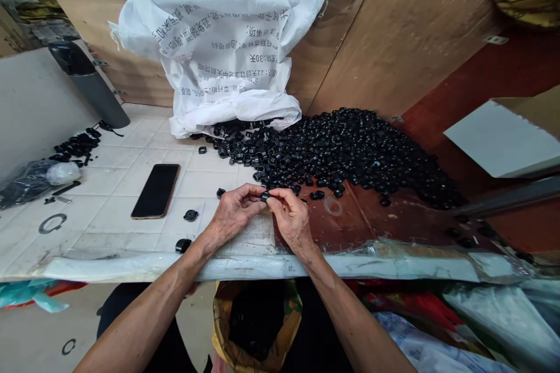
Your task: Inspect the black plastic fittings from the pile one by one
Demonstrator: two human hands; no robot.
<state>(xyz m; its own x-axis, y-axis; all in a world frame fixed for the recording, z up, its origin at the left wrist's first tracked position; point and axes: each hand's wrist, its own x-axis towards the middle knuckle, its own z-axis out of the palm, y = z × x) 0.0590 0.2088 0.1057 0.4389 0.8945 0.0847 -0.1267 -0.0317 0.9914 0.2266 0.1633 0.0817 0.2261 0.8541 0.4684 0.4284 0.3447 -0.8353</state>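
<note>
Near the table's front edge, my left hand (236,210) and my right hand (290,218) meet, both pinching one small black part (265,196) between thumbs and fingertips. Just beyond them spreads a large pile of small black ring-shaped parts (350,145), partly on the white surface and partly on the red-brown board. A single black part (221,193) lies by my left hand's fingers. Two more, a round flat one (191,215) and a thicker one (183,245), rest left of my left wrist.
A white woven sack (227,52) leans on the wooden panel behind the pile. On the left are a phone (156,191), a grey bottle (94,84) and a flat ring (52,223). Below the edge, an open yellow bag (221,326) holds dark contents.
</note>
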